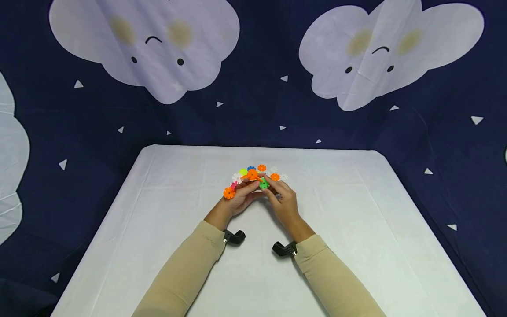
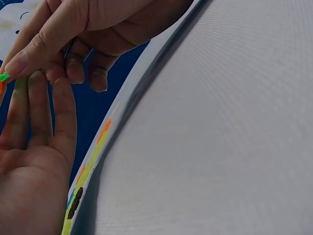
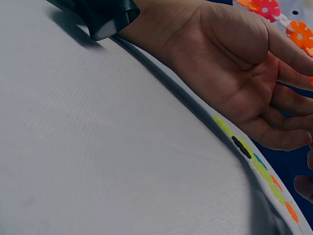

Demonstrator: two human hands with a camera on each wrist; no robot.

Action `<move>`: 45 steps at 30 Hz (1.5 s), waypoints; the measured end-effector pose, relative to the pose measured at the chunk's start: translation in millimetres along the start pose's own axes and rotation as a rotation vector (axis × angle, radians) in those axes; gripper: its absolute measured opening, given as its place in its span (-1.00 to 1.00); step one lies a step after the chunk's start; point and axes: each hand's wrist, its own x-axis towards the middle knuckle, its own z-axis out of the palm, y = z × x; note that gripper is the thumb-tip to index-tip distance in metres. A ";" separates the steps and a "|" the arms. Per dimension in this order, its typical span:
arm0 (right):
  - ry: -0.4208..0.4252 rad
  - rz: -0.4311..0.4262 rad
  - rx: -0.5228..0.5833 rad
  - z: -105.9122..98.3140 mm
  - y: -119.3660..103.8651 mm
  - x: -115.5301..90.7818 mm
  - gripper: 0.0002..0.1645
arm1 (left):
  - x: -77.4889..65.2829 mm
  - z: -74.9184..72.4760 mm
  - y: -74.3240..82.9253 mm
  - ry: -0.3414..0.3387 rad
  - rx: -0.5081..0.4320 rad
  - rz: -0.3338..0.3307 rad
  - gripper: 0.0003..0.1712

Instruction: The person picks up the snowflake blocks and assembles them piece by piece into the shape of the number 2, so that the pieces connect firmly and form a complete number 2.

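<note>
The left hand [image 1: 242, 199] grips a joined chain of notched plastic flower discs. An orange disc [image 1: 252, 175] sits by its fingertips, and another orange disc [image 1: 229, 193] hangs over the wrist side. Between these are a white disc [image 1: 236, 178] and a pink disc [image 1: 234, 185]. The right hand [image 1: 286, 205] pinches a green disc [image 1: 264, 184] between thumb and fingers, close against the orange one. In the left wrist view, a sliver of the green disc [image 2: 4, 77] shows under the right thumb. The right wrist view shows a pink disc [image 3: 267, 9] of the chain.
Loose discs lie on the white table [image 1: 178, 220] beyond the hands, among them an orange disc [image 1: 275, 176] and a blue disc [image 1: 251, 168]. Seen edge-on, a black disc [image 3: 241, 147] lies among lime ones. A dark cloud-patterned cloth [image 1: 253, 119] hangs behind.
</note>
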 end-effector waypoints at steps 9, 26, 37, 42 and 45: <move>-0.003 0.021 -0.013 5.3 12.7 -7.2 -0.41 | 0.3 -1.8 -3.8 0.001 -0.102 0.044 -0.55; -0.034 0.280 -0.248 -9.4 46.3 -14.9 -0.66 | 0.9 -0.2 -4.7 0.049 -0.185 -0.032 -0.58; -0.379 0.509 -0.494 -2.2 52.3 -9.5 -0.42 | 0.6 0.7 -1.5 0.040 -0.183 -0.024 -0.62; -0.397 0.527 -0.529 2.4 55.8 -5.4 -0.38 | 0.9 -1.3 -0.6 0.090 -0.171 0.009 -0.63; -0.414 0.539 -0.547 4.8 57.1 -3.2 -0.36 | 1.3 -2.7 -0.2 0.152 -0.175 0.034 -0.62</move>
